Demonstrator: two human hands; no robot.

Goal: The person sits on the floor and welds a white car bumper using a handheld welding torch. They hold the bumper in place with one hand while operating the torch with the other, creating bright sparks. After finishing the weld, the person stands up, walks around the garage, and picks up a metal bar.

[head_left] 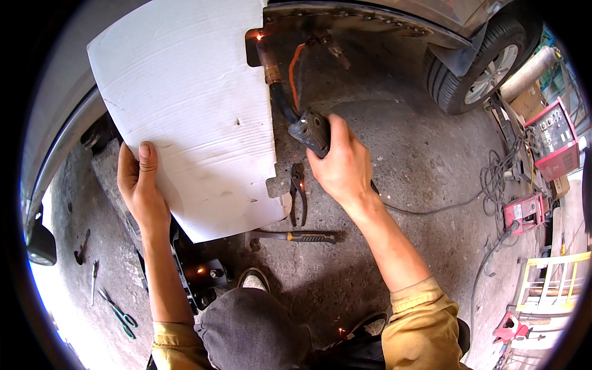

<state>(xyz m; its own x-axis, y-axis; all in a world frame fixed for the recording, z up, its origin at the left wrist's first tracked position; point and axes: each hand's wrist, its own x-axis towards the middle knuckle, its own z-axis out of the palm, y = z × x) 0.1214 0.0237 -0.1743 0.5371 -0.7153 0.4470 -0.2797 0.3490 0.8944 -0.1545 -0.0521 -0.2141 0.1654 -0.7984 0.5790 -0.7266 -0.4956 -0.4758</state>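
My left hand [140,185] grips the lower left edge of a large white cardboard sheet [185,105] and holds it up in front of the car body. My right hand [340,165] is closed around the black handle of a welding torch [290,108]. The torch's brass-collared nozzle points up at the car's lower metal edge [345,21], where a small orange spark [259,37] glows. An orange wire [295,71] hangs beside the torch neck. The sheet hides the car panel behind it.
Pliers [298,194] and a hammer [296,237] lie on the concrete floor below my hands. A floor jack [197,271] stands by my knee. Green snips [120,314] lie at the lower left. A car wheel [487,61] and red welding machines [552,139] stand at right, with cables [493,179].
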